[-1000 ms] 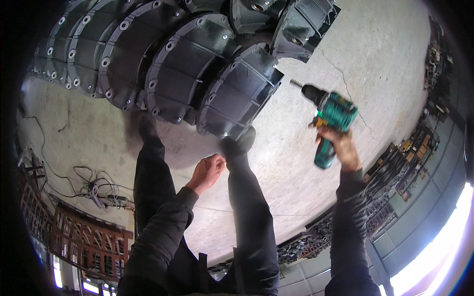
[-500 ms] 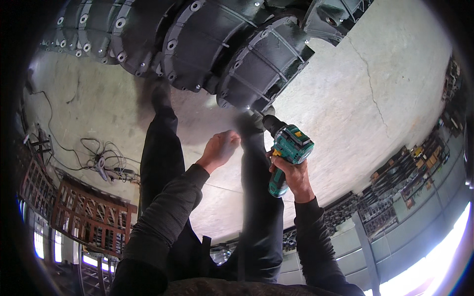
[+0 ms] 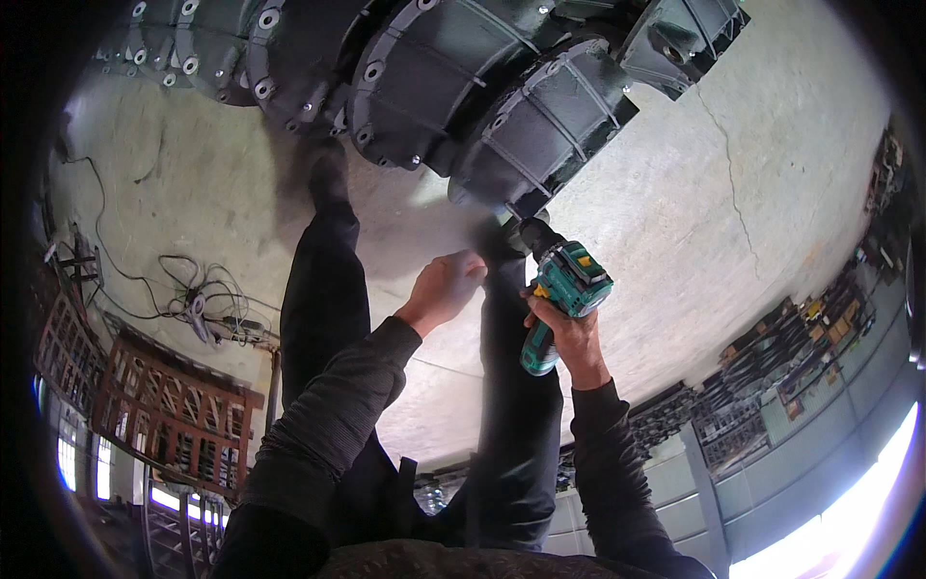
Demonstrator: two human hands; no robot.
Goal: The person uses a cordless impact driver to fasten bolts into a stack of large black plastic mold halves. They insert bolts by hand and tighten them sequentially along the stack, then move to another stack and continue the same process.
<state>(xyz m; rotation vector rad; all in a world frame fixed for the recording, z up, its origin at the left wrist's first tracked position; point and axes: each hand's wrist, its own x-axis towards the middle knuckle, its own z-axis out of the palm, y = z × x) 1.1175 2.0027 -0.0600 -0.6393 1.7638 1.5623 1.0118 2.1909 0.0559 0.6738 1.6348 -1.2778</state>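
A green and black cordless drill [image 3: 569,282] is gripped by my right hand [image 3: 571,338], its fingers wrapped round the handle. The drill's chuck points up and left at the near edge of a black ribbed metal housing [image 3: 545,125]; I cannot tell whether its tip touches. My left hand [image 3: 444,289] is closed a little way left of the drill, fingers bunched together. Anything inside those fingers is hidden. Beside that housing stands another dark flanged housing [image 3: 429,77] with bolt holes round its rim.
More black housings [image 3: 289,58] stretch along the far left, and another [image 3: 683,43] sits at the far right. Tangled cables [image 3: 203,299] lie on the concrete floor [image 3: 694,222] at left, near a brown slatted rack [image 3: 174,415]. Stacked parts [image 3: 781,347] line the right wall.
The housings have shifted slightly right and up in view. My left hand has moved a little to the right, still closed. The drill stays in my right hand, nearly in place.
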